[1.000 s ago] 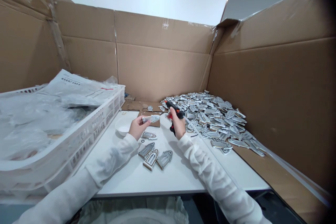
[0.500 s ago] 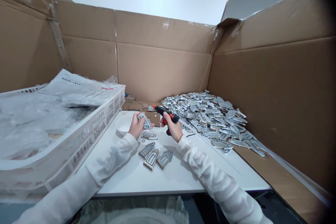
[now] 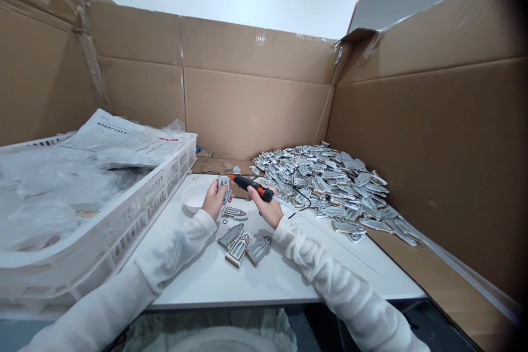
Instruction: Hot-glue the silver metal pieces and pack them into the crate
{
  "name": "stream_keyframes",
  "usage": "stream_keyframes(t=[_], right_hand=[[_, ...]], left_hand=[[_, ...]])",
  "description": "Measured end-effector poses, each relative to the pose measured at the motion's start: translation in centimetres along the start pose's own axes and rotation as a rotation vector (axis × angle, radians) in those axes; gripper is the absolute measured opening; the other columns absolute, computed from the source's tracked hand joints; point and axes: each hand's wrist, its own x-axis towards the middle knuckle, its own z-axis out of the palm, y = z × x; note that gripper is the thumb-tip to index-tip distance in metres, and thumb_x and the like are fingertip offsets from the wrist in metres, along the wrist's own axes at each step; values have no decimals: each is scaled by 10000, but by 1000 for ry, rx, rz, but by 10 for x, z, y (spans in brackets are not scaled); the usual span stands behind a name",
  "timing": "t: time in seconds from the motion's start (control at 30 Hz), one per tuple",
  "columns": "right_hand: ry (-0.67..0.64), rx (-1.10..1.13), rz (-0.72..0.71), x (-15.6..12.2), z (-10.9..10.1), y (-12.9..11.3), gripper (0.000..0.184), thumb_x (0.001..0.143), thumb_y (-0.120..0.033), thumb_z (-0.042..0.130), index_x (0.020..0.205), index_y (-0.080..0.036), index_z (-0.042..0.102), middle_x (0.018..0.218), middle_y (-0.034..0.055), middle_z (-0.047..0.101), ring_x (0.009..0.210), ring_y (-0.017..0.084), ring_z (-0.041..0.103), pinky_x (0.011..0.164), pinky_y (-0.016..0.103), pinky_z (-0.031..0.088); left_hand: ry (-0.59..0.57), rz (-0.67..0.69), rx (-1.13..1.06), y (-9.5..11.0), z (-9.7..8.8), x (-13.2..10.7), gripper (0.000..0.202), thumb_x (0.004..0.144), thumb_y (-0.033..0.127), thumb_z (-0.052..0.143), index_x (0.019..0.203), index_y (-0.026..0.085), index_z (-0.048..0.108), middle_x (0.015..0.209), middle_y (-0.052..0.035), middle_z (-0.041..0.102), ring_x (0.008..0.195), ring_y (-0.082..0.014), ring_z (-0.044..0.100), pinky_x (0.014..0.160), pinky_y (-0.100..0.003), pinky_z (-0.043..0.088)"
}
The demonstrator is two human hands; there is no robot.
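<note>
**Nozzle to Edge: Glue Gun (image 3: 252,187) and Grey Tag (image 3: 224,182) Held Close**

On my remote feed, the left hand (image 3: 213,199) pinches the tag between thumb and fingers above the white tabletop (image 3: 289,283), probably to turn its slotted end toward the nozzle and leave the fingers clear of the tip. The right hand (image 3: 267,208) is wrapped around the gun, which I judge is angled sideways so the tip can reach the tag. Four loose tags (image 3: 238,251) lie nearer me, apparently for easy reach; the big heap (image 3: 325,179) sits to the right, seemingly to leave working room. I cannot tell whether nozzle and tag touch; the left thumb covers the tag's lower part. The right fingers hide the trigger. The left hand partly blocks a white dish (image 3: 190,198), and the crate (image 3: 163,181) runs off my view's left edge.
</note>
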Motion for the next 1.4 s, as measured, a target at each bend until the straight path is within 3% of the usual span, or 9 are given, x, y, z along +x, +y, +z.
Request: stream_keyframes(t=[0.4,1.4], right_hand=[[-51,-136,-16,0,5,3,373,787,-468,434,528,-212,519,562,3,550,603,162,524,639,274,370],[5,-125,40,-1,5,7,398,755,-508,438,489,-217,489,474,-19,506,547,149,485,619,269,376]], left_hand=[[-32,5,-72,-5,1,2,164,692,263,508,799,174,422,574,60,505,474,-65,504,457,-178,376],[-52,-10,-43,-1,2,-1,190,696,267,526,837,172,442,571,59,504,467,-66,514,454,-175,383]])
